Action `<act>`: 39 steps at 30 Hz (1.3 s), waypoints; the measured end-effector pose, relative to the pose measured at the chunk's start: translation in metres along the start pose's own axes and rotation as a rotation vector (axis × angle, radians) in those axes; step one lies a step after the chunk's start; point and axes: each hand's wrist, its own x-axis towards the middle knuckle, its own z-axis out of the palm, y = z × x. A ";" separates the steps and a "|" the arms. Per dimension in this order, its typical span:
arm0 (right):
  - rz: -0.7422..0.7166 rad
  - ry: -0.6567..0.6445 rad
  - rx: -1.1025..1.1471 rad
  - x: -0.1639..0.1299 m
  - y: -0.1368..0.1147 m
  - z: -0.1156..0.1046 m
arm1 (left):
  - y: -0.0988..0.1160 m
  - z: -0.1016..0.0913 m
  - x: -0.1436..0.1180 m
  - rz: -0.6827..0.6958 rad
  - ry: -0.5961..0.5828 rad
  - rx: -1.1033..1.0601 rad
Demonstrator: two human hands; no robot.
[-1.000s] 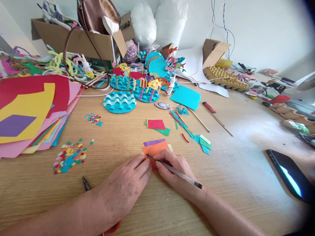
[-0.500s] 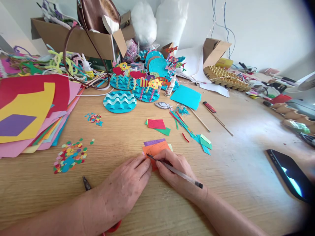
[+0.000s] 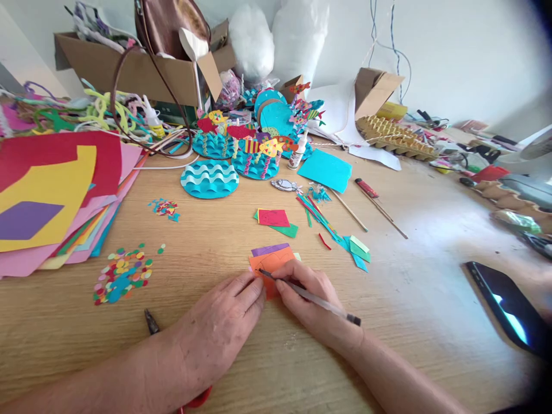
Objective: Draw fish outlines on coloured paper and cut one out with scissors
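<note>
The orange paper (image 3: 271,263) lies flat on the wooden table (image 3: 414,299), and everything that matters sits around it. The right hand (image 3: 311,299) has its fingers closed round a pen (image 3: 309,295), the tip down on the near left part of the orange paper. The left hand (image 3: 224,328) rests just left of that paper, fingers together and flat, fingertips pressing its near left edge to pin it.

Since a second ago very little has shifted: the pen's back end has swung a little lower and further right, while the tip stays at almost the same spot on the orange paper. The left hand has not moved. To my eye that reads as a short stroke of a drawn line going on, with the sheet kept steady.

A purple scrap (image 3: 270,249) peeks out just behind the orange paper. Further behind lies a red square (image 3: 273,218) on a green piece. Well to the left of the orange paper sits a heap of paper dots (image 3: 123,273), and well to its right a phone (image 3: 502,299) with a lit screen.
</note>
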 end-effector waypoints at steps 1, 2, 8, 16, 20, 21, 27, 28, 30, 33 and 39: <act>0.014 0.020 0.040 0.000 0.000 -0.001 | 0.000 -0.001 0.000 0.001 -0.008 -0.002; 0.025 0.046 0.076 0.000 0.001 -0.002 | -0.001 -0.001 0.000 0.000 -0.018 -0.006; -0.042 0.260 0.049 0.004 0.015 -0.015 | -0.001 -0.006 0.001 -0.008 -0.100 -0.035; -0.188 0.236 -0.238 0.010 0.027 -0.035 | -0.015 -0.017 0.006 -0.144 -0.087 -0.159; -0.145 0.118 -0.259 0.007 0.031 -0.036 | -0.033 -0.017 0.011 -0.249 -0.068 -0.254; -0.135 0.079 -0.256 0.006 0.032 -0.036 | -0.036 -0.016 0.014 -0.269 -0.074 -0.271; -0.109 -0.066 -0.249 0.001 0.033 -0.039 | -0.045 -0.014 0.032 -0.342 -0.123 -0.308; -0.112 -0.076 -0.250 0.001 0.032 -0.039 | -0.044 -0.014 0.035 -0.353 -0.138 -0.303; -0.119 -0.091 -0.252 0.002 0.031 -0.039 | -0.043 -0.015 0.040 -0.376 -0.165 -0.301; -0.101 -0.106 -0.261 0.003 0.027 -0.039 | -0.042 -0.015 0.045 -0.396 -0.185 -0.321; -0.079 -0.103 -0.286 0.002 0.020 -0.037 | -0.041 -0.016 0.050 -0.439 -0.177 -0.380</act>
